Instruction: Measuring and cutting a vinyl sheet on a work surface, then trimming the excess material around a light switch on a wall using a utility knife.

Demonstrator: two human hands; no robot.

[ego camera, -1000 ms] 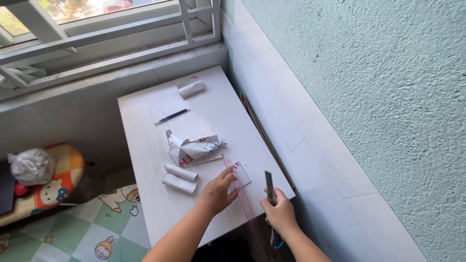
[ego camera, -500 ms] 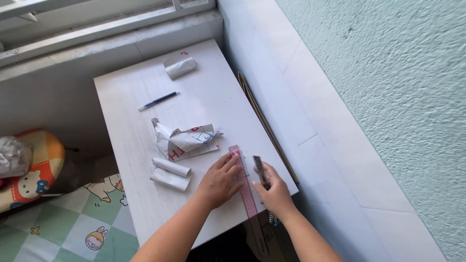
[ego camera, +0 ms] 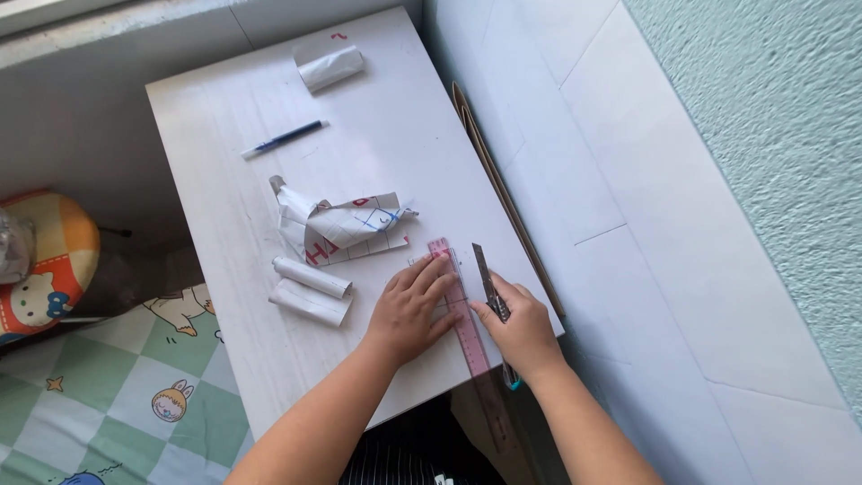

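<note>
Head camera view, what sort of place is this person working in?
Probably a room in a home, at a small white table pushed against a tiled wall. A cartoon-print play mat covers the floor. The left hand presses a pink ruler; the right hand holds a utility knife.

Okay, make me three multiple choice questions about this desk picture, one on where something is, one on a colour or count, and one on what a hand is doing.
1. Where does the blue pen lie?
A. on the far part of the table, beyond the crumpled paper
B. under the ruler
C. on the floor

2. What colour is the ruler?
A. green
B. pink
C. black

3. What is the left hand doing?
A. holding the pen
B. hanging off the table
C. pressing flat beside the ruler

Answers: 1 A, the pen sits between the crumpled paper and the far paper roll. 2 B, the strip is pink and see-through. 3 C, the fingers spread against the ruler's edge while the right hand holds a utility knife.
</note>
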